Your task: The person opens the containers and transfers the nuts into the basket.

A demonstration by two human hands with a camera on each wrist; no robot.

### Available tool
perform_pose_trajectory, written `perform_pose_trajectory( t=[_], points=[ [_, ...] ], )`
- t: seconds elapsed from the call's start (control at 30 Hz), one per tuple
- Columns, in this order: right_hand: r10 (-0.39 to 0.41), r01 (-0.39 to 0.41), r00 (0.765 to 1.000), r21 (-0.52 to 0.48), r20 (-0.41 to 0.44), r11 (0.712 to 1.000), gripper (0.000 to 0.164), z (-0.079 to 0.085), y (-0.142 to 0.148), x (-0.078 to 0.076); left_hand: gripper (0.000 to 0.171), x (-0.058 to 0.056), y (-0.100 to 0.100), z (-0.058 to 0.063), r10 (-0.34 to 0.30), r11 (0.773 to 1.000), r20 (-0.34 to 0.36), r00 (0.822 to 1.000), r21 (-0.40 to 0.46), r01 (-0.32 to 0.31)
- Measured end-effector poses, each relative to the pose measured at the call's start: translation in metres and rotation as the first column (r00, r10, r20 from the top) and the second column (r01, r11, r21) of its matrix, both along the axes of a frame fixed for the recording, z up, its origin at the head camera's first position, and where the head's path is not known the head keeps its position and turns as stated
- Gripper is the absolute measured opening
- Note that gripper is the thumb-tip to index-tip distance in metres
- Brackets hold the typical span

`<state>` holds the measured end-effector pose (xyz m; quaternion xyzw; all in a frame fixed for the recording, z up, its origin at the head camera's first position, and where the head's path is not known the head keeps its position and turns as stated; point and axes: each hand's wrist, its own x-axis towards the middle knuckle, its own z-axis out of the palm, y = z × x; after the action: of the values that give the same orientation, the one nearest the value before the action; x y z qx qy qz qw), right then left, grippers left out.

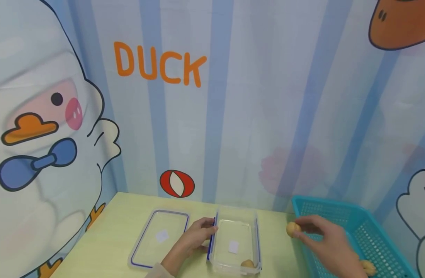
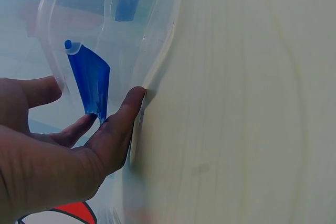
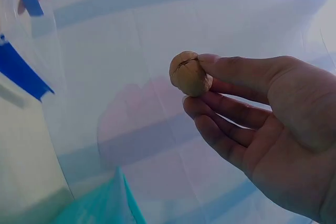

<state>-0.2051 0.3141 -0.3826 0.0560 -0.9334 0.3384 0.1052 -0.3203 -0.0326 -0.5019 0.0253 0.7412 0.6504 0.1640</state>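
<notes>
Between the thumb and fingers of my right hand is a walnut, raised over the near-left rim of the turquoise basket. A dark seam crosses its shell in the right wrist view. My left hand grips the left side of a clear plastic container, by its blue locking flap. One walnut lies inside at the container's near-right corner. Further walnuts sit in the basket, partly hidden by my right forearm.
Left of the container, a clear lid with a blue seal lies flat on the pale yellow table. A striped curtain printed with ducks rises behind the table. The basket stands at the table's right.
</notes>
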Motion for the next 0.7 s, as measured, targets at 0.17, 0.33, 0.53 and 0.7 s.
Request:
perform_pose_trajectory(
  t=[0.17, 0.33, 0.53, 0.7],
  points=[
    [-0.104, 0.102, 0.992, 0.028, 0.072, 0.994, 0.057, -0.005, 0.024, -0.003, 0.055, -0.001, -0.001, -0.004, 0.008, 1.000, 0.006, 1.000, -0.011, -0.008],
    [-0.153, 0.148, 0.982, 0.053, 0.115, 0.988, 0.066, -0.011, 0.043, -0.009, 0.054, -0.001, -0.002, -0.003, 0.012, 1.000, 0.014, 1.000, -0.009, -0.012],
    [-0.178, 0.170, 0.968, 0.060, 0.179, 0.984, 0.075, -0.017, 0.054, -0.015, 0.054, 0.000, -0.001, -0.002, 0.007, 1.000, 0.018, 1.000, 0.001, -0.007],
    [-0.179, 0.170, 0.964, 0.063, 0.195, 0.983, 0.078, -0.023, 0.059, -0.018, 0.053, 0.000, 0.000, -0.001, 0.008, 1.000, 0.023, 1.000, 0.013, -0.008]
  ],
)
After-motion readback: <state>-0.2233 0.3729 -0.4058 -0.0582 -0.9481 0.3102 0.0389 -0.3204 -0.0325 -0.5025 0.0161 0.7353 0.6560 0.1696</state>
